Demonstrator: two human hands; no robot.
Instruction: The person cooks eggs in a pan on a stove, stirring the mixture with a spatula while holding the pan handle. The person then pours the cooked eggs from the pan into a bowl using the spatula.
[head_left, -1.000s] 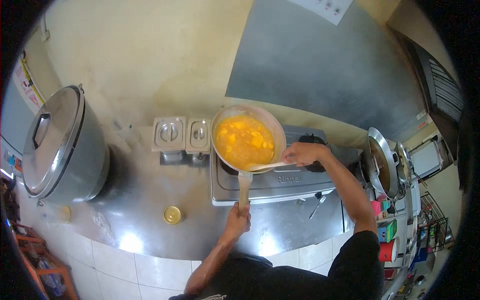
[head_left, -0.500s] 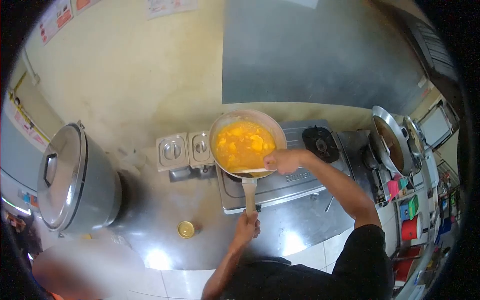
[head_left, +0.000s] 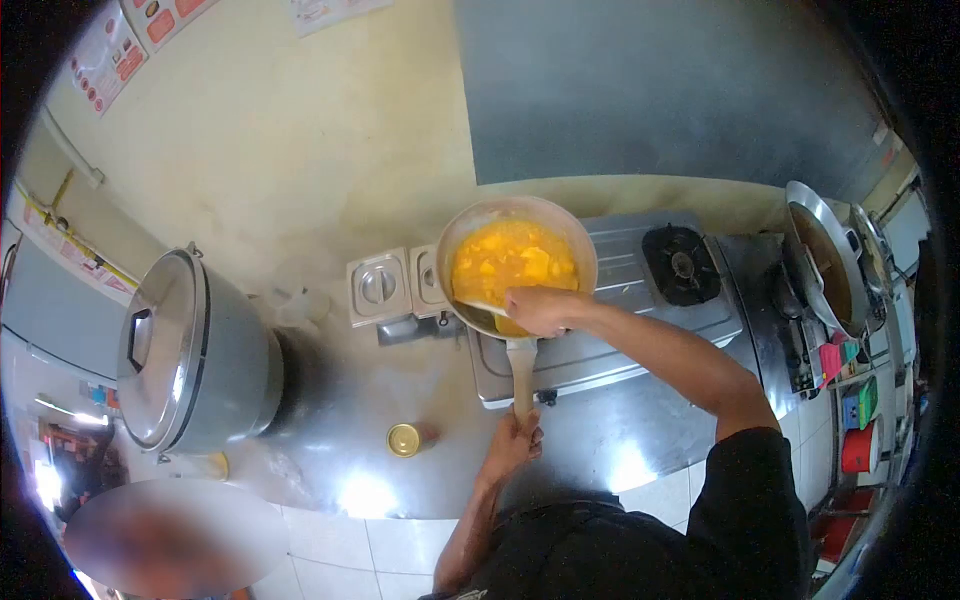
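Note:
A light-coloured frying pan [head_left: 586, 232] with yellow-orange egg-like food [head_left: 515, 262] sits over the left side of a silver gas stove [head_left: 640, 260]. Wrapped round the pan's pale handle [head_left: 522, 375] is my left hand [head_left: 513, 447], below the pan. My right hand [head_left: 543, 310] is closed on a pale spatula [head_left: 482, 306] over the pan's lower edge. The spatula's far end lies at the lower left of the food. Part of the pan's lower rim is hidden behind my right hand.
Two lidded steel containers [head_left: 379, 287] stand left of the pan. A large lidded pot [head_left: 235, 350] is further left. An open can [head_left: 404, 440] sits on the steel counter [head_left: 330, 440]. A bare burner [head_left: 681, 264] and a big wok [head_left: 825, 260] are right. A blurred person [head_left: 175, 540] is lower left.
The whole view has shifted, so the scene sits further right. My right hand and the spatula have moved left across the pan's lower part. My left hand still holds the handle.

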